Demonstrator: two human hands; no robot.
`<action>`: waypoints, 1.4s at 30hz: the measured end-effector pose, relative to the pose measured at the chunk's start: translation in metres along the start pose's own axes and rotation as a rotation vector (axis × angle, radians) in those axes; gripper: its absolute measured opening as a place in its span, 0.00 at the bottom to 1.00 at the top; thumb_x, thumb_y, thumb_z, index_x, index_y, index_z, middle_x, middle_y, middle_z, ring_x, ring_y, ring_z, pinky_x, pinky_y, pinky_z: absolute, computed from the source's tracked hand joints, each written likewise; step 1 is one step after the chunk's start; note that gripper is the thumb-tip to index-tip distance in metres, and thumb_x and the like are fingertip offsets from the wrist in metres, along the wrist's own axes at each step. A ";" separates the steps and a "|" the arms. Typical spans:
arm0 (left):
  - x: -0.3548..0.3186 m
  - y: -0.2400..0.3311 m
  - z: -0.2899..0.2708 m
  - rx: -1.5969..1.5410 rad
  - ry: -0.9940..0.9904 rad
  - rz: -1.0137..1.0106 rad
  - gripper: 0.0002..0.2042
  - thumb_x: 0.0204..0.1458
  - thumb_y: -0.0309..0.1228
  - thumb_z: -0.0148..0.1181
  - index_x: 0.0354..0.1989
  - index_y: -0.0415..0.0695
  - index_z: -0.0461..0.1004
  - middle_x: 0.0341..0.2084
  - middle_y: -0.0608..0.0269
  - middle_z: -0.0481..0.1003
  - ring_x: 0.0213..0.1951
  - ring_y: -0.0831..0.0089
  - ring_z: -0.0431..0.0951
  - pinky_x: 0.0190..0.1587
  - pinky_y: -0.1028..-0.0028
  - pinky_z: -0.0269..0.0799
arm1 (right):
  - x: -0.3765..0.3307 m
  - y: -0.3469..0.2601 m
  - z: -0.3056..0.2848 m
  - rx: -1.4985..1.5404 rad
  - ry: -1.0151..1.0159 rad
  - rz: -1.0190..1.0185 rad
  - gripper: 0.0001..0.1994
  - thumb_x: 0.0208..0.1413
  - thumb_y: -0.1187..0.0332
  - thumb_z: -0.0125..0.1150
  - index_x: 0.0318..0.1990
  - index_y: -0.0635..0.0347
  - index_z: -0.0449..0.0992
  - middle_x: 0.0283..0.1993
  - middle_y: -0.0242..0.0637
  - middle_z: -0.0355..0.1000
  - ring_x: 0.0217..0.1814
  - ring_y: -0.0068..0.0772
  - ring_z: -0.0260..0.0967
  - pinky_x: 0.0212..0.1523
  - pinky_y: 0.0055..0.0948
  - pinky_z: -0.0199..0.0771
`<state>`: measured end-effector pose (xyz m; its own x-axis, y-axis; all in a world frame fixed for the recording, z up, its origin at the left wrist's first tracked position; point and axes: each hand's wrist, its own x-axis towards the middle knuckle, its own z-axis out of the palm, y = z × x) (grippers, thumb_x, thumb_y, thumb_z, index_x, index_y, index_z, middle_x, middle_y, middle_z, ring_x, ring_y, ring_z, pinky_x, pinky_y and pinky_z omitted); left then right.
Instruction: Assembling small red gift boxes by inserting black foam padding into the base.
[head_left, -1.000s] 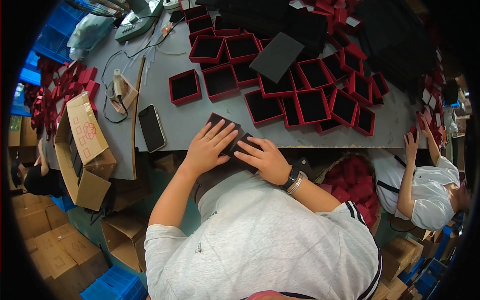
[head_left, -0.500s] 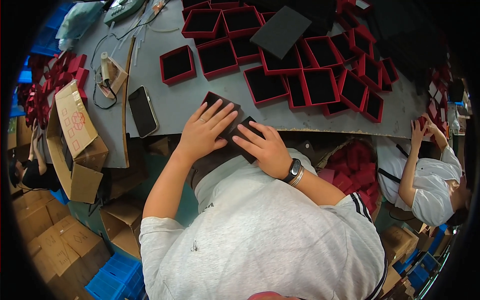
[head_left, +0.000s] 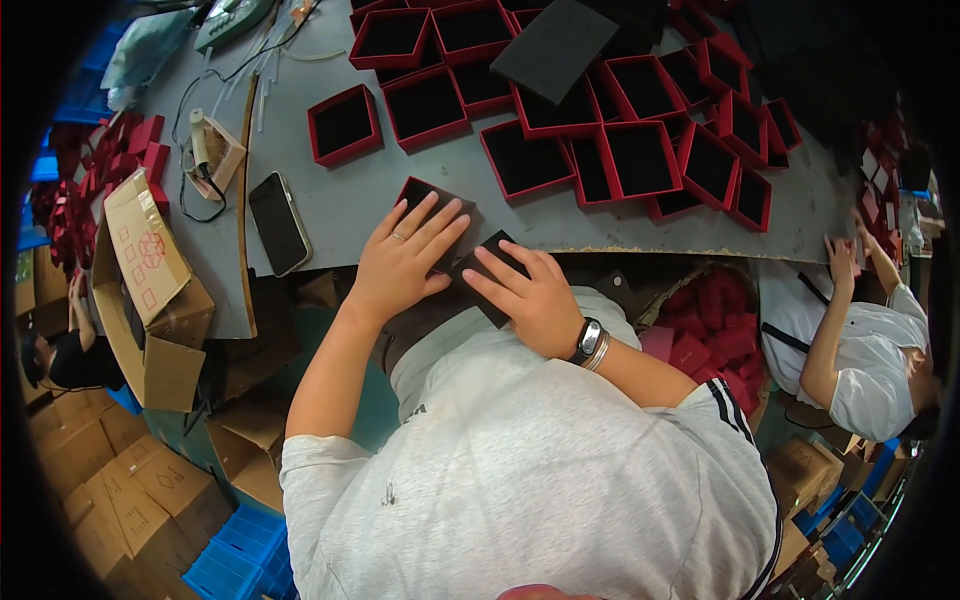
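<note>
At the near edge of the table, my left hand [head_left: 402,258] lies with fingers stretched over a small box [head_left: 418,186] with a red rim and dark inside. Much of that box is hidden under the palm and fingers. Beside it, my right hand [head_left: 535,300] rests with its fingers laid out flat on a black pad [head_left: 492,246], which looks like foam. The pad sits close against the box; whether they touch is hidden. Neither hand wraps round anything.
Several red boxes with black insides [head_left: 427,108] cover the table ahead, a dark foam sheet [head_left: 556,50] on top. To the left lie a phone [head_left: 280,222], a glue gun [head_left: 201,140] and an open carton [head_left: 150,245]. A person [head_left: 850,340] works at the right, another [head_left: 75,345] at far left.
My hands keep nearly the same pose over the box and the pad. The whole view has shifted slightly. At the right, the other person's hands have moved a little.
</note>
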<state>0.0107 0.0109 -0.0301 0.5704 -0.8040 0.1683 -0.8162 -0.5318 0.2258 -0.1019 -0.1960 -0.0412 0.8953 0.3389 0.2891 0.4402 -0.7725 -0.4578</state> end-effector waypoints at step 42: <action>0.000 0.021 -0.026 0.091 0.071 -0.125 0.28 0.42 0.37 0.68 0.55 0.47 0.71 0.56 0.57 0.69 0.59 0.64 0.68 0.65 0.59 0.54 | 0.017 0.035 -0.044 0.212 -0.196 -0.230 0.25 0.37 0.74 0.66 0.49 0.52 0.75 0.65 0.38 0.62 0.52 0.37 0.68 0.57 0.36 0.63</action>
<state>-0.0042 0.0070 -0.0007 0.6702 -0.7110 0.2130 -0.7418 -0.6509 0.1615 -0.0743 -0.2406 -0.0155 0.7583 0.6029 0.2478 0.6174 -0.5423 -0.5698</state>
